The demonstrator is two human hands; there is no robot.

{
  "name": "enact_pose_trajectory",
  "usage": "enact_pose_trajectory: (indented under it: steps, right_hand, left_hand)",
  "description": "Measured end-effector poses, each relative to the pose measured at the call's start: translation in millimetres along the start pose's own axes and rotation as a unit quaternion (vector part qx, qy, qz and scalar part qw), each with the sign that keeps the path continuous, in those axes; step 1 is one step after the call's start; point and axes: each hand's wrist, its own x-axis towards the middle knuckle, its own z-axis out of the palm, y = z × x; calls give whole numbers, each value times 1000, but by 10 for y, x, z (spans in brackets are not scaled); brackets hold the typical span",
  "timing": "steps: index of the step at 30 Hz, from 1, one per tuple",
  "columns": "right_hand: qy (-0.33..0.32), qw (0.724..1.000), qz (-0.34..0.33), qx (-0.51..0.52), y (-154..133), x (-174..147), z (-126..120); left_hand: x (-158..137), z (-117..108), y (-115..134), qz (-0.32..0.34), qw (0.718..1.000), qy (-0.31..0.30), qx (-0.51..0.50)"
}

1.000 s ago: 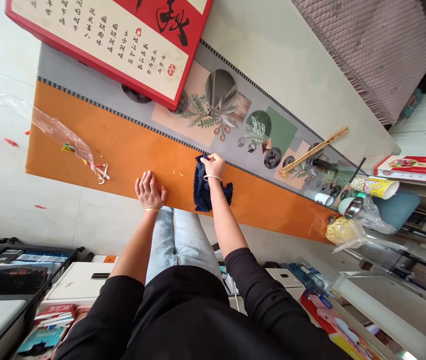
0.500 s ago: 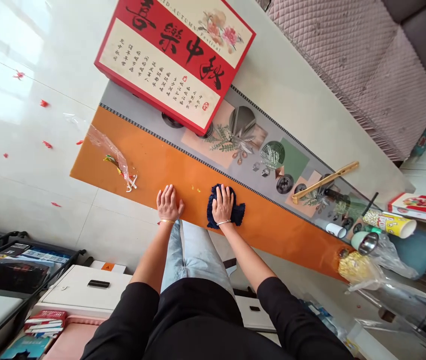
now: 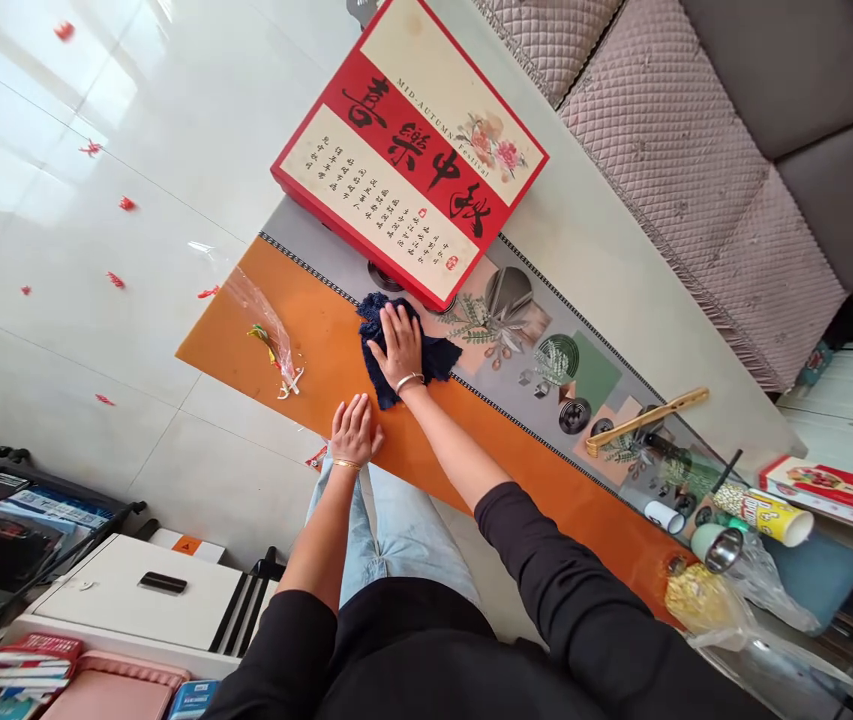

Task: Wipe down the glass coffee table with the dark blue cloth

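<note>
A crumpled dark blue cloth (image 3: 381, 375) lies on the orange part of the table cover (image 3: 298, 290) and reaches over its patterned strip. My right hand (image 3: 400, 348) holds it against the surface, palm down, with the fingers over the fabric. Just beyond the cloth is the front edge of a large red and cream gift box (image 3: 388, 230). My left hand (image 3: 355, 428) rests open and empty at the near edge of the table, fingers forward. To its left lies a clear plastic wrapper (image 3: 268, 315) with coloured and white bits at its end.
At the right are a wooden stick (image 3: 647, 422), a white cup (image 3: 664, 516), a yellow popcorn cup (image 3: 771, 512), a green metal-lined cup (image 3: 718, 547) and a bag of yellow snacks (image 3: 700, 597). A quilted sofa (image 3: 696, 170) stands behind. Red scraps dot the floor (image 3: 43, 270).
My right hand has slid the cloth forward and left, from near the table's front edge to beside the gift box. The left hand stays at the edge. The camera view has shifted.
</note>
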Motion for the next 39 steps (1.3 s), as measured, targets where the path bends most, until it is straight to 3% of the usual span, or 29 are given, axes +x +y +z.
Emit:
enact_pose_trajectory:
  steps: [8, 10, 12, 17, 21, 24, 31, 39]
  right_hand:
    - [-26, 997, 53, -47, 437, -1625, -107]
    - [-51, 996, 41, -53, 482, -1913, -197]
    - [-76, 995, 18, -57, 522, -1999, -277]
    - [-113, 991, -33, -55, 607, -1480, -291]
    - [-57, 995, 57, -58, 516, -880, -208]
    - [-37, 996, 72, -49, 326, -452, -173]
    - [-32, 999, 1, -14, -250, 526, -52]
    - [-14, 997, -71, 0, -748, 1354, 207]
  left_hand:
    - [7, -16, 2, 3, 1000, 3, -9]
    - [2, -11, -2, -5, 1000, -6, -20]
    - [0, -7, -4, -5, 1000, -6, -17]
    - [12, -27, 12, 10, 1000, 6, 16]
    - [19, -46, 27, 3, 1000, -3, 18]
    - [11, -41, 32, 2, 1000, -2, 8]
    - [-16, -13, 44, -11, 1000, -12, -9]
    - [3, -36, 79, 10, 1000, 14, 23]
